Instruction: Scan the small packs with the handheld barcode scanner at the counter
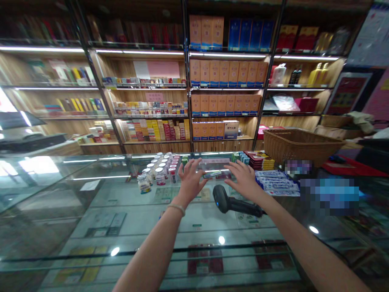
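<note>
My left hand [191,181] and my right hand [243,180] reach over the glass counter, palms turned toward each other with the fingers apart. Between them sits what looks like a clear plastic box [214,166]. A small, slim, light-coloured packet [212,174] lies at its front, close to my left thumb. Whether either hand touches the box or packet, I cannot tell. Just below my right hand a black barcode scanner [223,198] rests on the glass. Left of my left hand stand rows of small white-capped jars [160,176], with narrow pinkish tubs [172,174] beside them.
Beyond my right hand lie blue-and-white packets [276,182] and stacked red and yellow boxes [259,160]. A wicker basket [299,142] stands behind them. A paper slip [90,185] lies at left on the glass counter [130,227]. Lit shelves with orange boxes [225,104] line the wall.
</note>
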Available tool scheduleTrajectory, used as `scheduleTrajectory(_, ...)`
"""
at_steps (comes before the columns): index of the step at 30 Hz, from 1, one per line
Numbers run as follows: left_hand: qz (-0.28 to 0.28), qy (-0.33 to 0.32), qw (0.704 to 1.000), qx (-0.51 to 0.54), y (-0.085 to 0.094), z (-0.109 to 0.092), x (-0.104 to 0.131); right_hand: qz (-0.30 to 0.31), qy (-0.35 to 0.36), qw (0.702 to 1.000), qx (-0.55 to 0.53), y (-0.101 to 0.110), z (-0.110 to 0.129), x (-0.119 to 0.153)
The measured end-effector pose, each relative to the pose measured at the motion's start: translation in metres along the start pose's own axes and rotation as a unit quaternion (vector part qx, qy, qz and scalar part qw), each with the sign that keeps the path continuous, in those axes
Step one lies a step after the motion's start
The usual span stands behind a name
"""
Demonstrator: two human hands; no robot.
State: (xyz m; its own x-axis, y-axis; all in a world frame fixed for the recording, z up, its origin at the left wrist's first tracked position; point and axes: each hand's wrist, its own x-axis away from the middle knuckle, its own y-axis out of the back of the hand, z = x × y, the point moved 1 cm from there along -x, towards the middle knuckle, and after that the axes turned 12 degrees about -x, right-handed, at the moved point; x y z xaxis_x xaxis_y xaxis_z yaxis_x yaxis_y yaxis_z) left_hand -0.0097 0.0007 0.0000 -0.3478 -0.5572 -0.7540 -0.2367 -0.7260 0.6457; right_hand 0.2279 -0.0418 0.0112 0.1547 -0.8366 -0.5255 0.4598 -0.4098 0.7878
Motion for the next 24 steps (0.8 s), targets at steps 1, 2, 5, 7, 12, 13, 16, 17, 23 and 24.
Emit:
scheduleTrajectory(1,0.005,0.003,1.000,0.001,0.000,-0.001,0.000,0.010,-0.005,1.000,0.004,-0.002,0.001,-0.010)
scheduleTrajectory(2,0.009,0.006,1.000,0.002,0.000,-0.001,0.000,0.021,-0.009,1.000,0.006,-0.005,0.003,-0.019)
scheduleTrajectory(5,0.015,0.014,1.000,0.004,0.001,0.000,0.001,0.052,-0.008,0.999,0.002,-0.015,0.006,-0.037)
scheduleTrajectory(7,0.015,0.018,1.000,0.004,0.000,0.001,0.001,0.060,-0.016,0.998,-0.017,-0.021,0.006,-0.044)
scheduleTrajectory(12,0.013,0.022,1.000,0.002,0.000,0.003,0.001,0.042,-0.032,0.995,-0.083,-0.029,-0.002,-0.050)
scheduleTrajectory(13,0.013,0.022,1.000,0.003,-0.001,0.003,0.001,0.037,-0.029,0.994,-0.094,-0.030,-0.004,-0.051)
scheduleTrajectory(16,0.016,0.024,1.000,0.006,-0.001,0.003,0.001,0.023,-0.017,0.992,-0.124,-0.032,-0.010,-0.050)
scheduleTrajectory(17,0.019,0.026,0.999,0.006,-0.001,0.002,0.001,0.019,-0.014,0.991,-0.135,-0.033,-0.012,-0.049)
scheduleTrajectory(23,0.034,0.035,0.999,0.004,-0.002,0.000,0.000,-0.013,-0.013,0.982,-0.190,-0.029,-0.011,-0.043)
scheduleTrajectory(24,0.036,0.036,0.999,0.006,-0.002,0.000,0.000,-0.020,-0.009,0.981,-0.195,-0.029,-0.008,-0.041)
